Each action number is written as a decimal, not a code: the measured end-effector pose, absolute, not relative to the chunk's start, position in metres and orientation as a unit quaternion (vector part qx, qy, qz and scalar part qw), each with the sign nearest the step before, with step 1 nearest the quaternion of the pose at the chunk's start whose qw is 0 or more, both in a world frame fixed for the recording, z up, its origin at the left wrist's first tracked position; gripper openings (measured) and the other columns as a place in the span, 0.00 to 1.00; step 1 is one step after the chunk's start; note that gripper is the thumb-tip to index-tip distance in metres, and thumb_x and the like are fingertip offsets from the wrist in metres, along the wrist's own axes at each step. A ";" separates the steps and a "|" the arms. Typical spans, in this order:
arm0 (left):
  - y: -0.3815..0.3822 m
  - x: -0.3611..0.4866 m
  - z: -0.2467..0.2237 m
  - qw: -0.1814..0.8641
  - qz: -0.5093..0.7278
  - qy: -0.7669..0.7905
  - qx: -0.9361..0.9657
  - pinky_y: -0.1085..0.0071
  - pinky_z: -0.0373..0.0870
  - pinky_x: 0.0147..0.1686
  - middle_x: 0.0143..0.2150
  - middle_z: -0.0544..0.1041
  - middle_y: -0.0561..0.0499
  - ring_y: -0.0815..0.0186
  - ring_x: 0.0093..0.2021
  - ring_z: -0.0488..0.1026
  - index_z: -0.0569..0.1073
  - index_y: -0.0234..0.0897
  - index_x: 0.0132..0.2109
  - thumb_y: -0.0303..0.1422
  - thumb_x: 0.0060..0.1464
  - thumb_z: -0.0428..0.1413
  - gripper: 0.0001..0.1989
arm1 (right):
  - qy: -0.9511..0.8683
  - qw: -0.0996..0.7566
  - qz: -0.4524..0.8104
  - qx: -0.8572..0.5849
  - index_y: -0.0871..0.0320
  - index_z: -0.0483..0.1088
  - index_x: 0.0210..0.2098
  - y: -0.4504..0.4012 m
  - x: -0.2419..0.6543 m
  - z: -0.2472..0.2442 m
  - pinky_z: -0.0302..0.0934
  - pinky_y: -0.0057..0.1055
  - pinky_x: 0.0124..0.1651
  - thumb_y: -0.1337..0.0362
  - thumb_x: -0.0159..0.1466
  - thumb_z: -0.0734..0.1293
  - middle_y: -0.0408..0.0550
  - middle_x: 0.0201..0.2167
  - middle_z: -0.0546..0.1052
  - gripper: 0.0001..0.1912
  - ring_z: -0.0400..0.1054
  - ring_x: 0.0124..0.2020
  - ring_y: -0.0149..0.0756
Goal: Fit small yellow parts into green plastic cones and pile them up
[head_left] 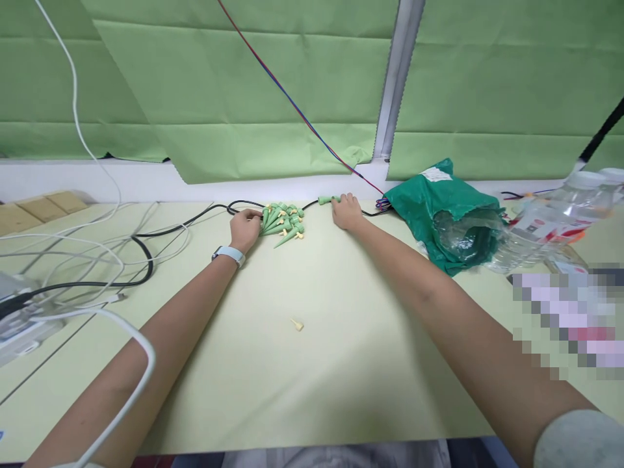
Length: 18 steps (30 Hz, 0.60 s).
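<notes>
Several green cone-shaped pieces with small yellowish tips [279, 220] lie in a pile near the back of the table. My left hand [245, 228], with a light blue watch band at the wrist, touches the pile's left side, its fingers closed on one or more pieces. Farther right, my right hand [347, 212] rests palm down by the table's back edge, fingertips closed at the right end of a single green piece [324, 200]. A small yellowish piece [298, 324] lies alone on the table, nearer to me than both hands.
A torn green plastic bag [419, 205] and clear bottles [550, 211] stand at the right. White and black cables [146, 263] tangle across the left side near brown boxes [43, 209]. Red and blue wires [292, 101] hang down behind. A white cable crosses over my left forearm.
</notes>
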<state>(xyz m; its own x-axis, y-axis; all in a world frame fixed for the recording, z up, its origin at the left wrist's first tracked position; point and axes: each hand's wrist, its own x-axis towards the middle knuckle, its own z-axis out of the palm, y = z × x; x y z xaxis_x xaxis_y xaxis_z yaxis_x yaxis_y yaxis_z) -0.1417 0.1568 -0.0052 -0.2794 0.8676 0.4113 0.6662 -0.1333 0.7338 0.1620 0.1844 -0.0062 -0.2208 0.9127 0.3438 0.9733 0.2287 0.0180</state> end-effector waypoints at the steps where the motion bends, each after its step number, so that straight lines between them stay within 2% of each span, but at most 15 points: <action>1: 0.157 -0.142 -0.006 0.102 0.463 0.655 0.589 0.64 0.71 0.50 0.41 0.83 0.44 0.56 0.43 0.77 0.82 0.33 0.40 0.25 0.50 0.53 0.14 | -0.772 0.116 -0.121 -0.613 0.66 0.70 0.59 0.188 0.163 -0.006 0.52 0.52 0.61 0.69 0.70 0.58 0.71 0.59 0.72 0.21 0.60 0.62 0.60; 5: 0.155 -0.142 -0.006 0.076 0.494 0.640 0.584 0.64 0.69 0.51 0.42 0.81 0.43 0.57 0.45 0.76 0.78 0.34 0.39 0.24 0.52 0.53 0.10 | -0.781 0.098 -0.141 -0.600 0.65 0.70 0.59 0.187 0.168 0.002 0.53 0.50 0.59 0.72 0.67 0.60 0.69 0.56 0.76 0.22 0.62 0.60 0.58; 8: 0.150 -0.140 -0.004 0.020 0.569 0.608 0.553 0.65 0.67 0.54 0.48 0.78 0.44 0.61 0.48 0.75 0.74 0.36 0.44 0.21 0.53 0.50 0.13 | -0.777 0.119 -0.158 -0.597 0.66 0.70 0.58 0.178 0.180 0.016 0.55 0.48 0.57 0.72 0.66 0.61 0.69 0.52 0.78 0.21 0.65 0.56 0.57; 11: 0.142 -0.131 0.003 -0.002 0.607 0.600 0.521 0.65 0.65 0.57 0.51 0.76 0.46 0.63 0.50 0.75 0.70 0.38 0.49 0.19 0.54 0.49 0.17 | -0.766 0.190 -0.143 -0.597 0.63 0.72 0.56 0.166 0.198 0.036 0.60 0.46 0.54 0.71 0.67 0.59 0.65 0.52 0.79 0.20 0.68 0.54 0.55; 14: 0.131 -0.110 0.013 0.018 0.622 0.547 0.560 0.65 0.67 0.56 0.51 0.75 0.46 0.63 0.51 0.74 0.69 0.38 0.49 0.20 0.54 0.50 0.17 | -0.766 0.292 -0.075 -0.568 0.59 0.73 0.56 0.151 0.210 0.055 0.64 0.45 0.54 0.70 0.67 0.59 0.58 0.53 0.80 0.20 0.72 0.52 0.52; 18: 0.103 -0.069 0.027 0.113 0.594 0.409 0.683 0.66 0.71 0.50 0.48 0.77 0.47 0.63 0.48 0.76 0.70 0.38 0.50 0.25 0.57 0.55 0.13 | -0.766 0.420 0.088 -0.479 0.59 0.76 0.46 0.120 0.210 0.066 0.68 0.42 0.53 0.71 0.61 0.62 0.52 0.46 0.82 0.16 0.77 0.43 0.44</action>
<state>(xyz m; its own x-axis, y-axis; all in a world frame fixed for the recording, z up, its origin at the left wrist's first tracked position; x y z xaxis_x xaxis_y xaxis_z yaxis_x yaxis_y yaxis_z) -0.0695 0.1030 0.0269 -0.0408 0.6931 0.7197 0.4247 -0.6400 0.6404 0.2104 0.1200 0.0660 -0.1880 0.8078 0.5586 0.6593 0.5254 -0.5379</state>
